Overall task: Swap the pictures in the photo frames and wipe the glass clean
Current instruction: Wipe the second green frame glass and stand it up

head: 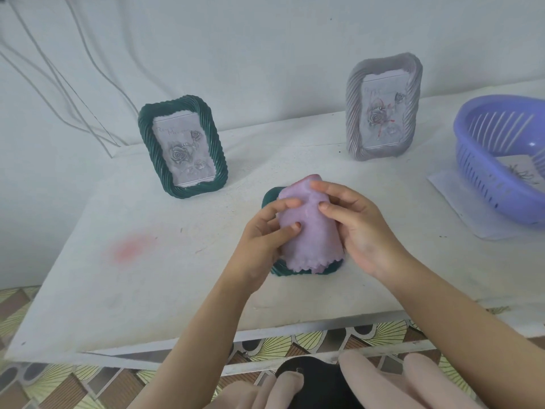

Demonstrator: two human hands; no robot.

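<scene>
The left forearm (206, 317) and right forearm (460, 314) converge on the lilac cloth (309, 237). The left hand (264, 231) grips its left side, thumb on top. The right hand (358, 228) cups its right side, fingertips pressing.

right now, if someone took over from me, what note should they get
Left hand and right hand both grip the lilac cloth, draped over a dark green frame lying on the table.
A second green frame and a grey frame stand at the back, pictures in. A loose picture lies in the purple basket.
Done: wiping under way. Left: finish it; swaps cannot be judged.
</scene>
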